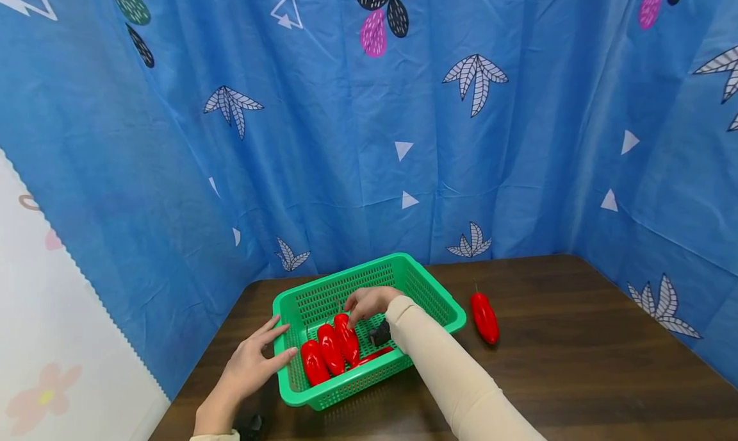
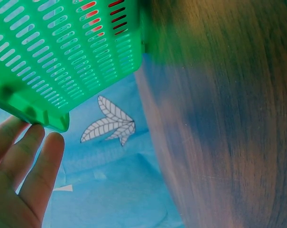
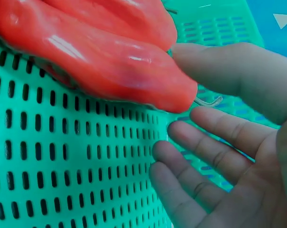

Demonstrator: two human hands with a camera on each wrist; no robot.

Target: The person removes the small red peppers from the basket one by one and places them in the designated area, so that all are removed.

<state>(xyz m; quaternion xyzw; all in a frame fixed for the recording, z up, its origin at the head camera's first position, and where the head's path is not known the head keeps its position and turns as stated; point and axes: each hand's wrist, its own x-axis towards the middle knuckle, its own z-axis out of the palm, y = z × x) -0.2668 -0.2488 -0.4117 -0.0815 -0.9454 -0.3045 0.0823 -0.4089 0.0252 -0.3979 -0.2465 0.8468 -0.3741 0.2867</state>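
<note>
Inside a green plastic basket [image 1: 423, 271], several glossy red chili peppers lie on the slotted floor. Three of them, a left one [image 1: 314, 363], a middle one [image 1: 330, 349] and a right one [image 1: 346, 338], lie side by side; more red shows by the front wall. My right hand [image 1: 369, 303] reaches in over the right pepper's stem end. In the right wrist view, its thumb touches or nearly touches that pepper [image 3: 110, 71], with the other fingers extended below the tip. My left hand [image 1: 250, 367] spreads its fingers at the basket's left rim; in the left wrist view, fingertips meet the rim.
Another red chili pepper [image 1: 485, 317] lies on the dark wooden table [image 1: 576, 351], right of the basket. A blue patterned curtain [image 1: 346, 140] hangs behind the table and along both sides. White flowered cloth [image 1: 69, 338] hangs at the left.
</note>
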